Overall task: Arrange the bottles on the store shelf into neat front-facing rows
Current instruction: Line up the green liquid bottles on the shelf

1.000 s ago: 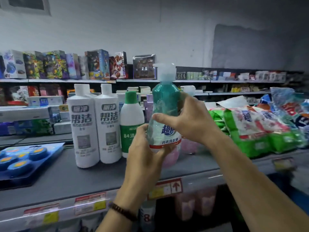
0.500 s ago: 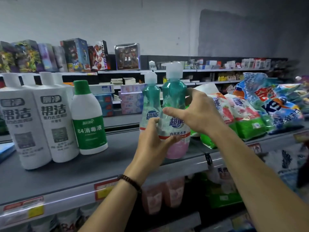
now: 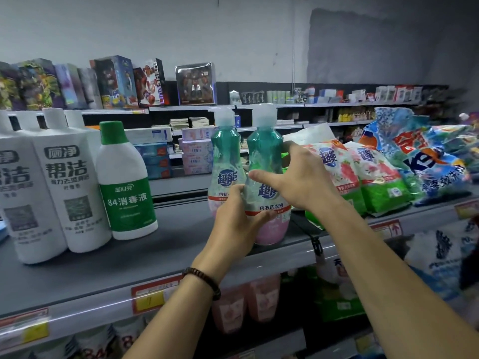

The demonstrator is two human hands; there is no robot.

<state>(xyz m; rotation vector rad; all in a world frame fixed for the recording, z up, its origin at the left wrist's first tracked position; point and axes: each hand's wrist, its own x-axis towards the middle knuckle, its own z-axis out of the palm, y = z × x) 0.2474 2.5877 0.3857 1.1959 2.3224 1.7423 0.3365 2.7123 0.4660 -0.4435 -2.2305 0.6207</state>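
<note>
My left hand [image 3: 233,224] grips the teal-and-pink bottle [image 3: 264,156] low and my right hand [image 3: 298,182] wraps its middle; it stands upright near the gray shelf [image 3: 103,268] front edge. Just left of it and slightly behind is a matching bottle [image 3: 225,156], with a green-label bottle [image 3: 127,193] and white bottles [image 3: 75,193] further left, and detergent bags [image 3: 373,177] crowding its right. Toy boxes [image 3: 195,84] sit far behind it.

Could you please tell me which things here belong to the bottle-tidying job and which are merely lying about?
Part of the job:
teal-and-pink bottle, gripped by the left hand and right hand; twin bottle beside it; green-capped bottle; white bottles.

Lying about:
detergent bags; toy boxes at the back; price tags.
</note>
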